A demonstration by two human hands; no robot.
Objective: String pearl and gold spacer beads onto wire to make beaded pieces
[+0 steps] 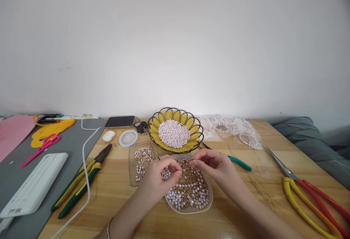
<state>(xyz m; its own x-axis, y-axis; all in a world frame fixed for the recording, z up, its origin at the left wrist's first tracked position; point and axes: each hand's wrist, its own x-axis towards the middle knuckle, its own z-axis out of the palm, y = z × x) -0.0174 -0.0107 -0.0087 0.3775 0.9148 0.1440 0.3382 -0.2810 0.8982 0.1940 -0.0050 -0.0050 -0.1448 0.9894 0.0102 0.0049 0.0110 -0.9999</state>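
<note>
My left hand (161, 177) is closed in a pinch, thumb against forefinger, over the left side of a white bowl (210, 203) of pearl and gold beads (188, 186). Slightly higher and to the right, my right hand (214, 164) pinches too, its fingertips close to the left ones. Whatever lies between the fingers is too fine to make out. Behind my left hand stands a clear plastic tray (131, 169) with pearl and gold beads. Beyond both hands, a yellow basket (195, 137) with a black looped rim holds pale pink beads (174, 134).
Left are green-yellow pliers (82, 180), a white cable (86, 180), a power strip (35, 184) and pink scissors (43, 147). Right lie large scissors (295, 184), loose wires (259, 188), a teal handle (240, 163) and bagged pearls (232, 127). A phone (119, 121) lies near the wall.
</note>
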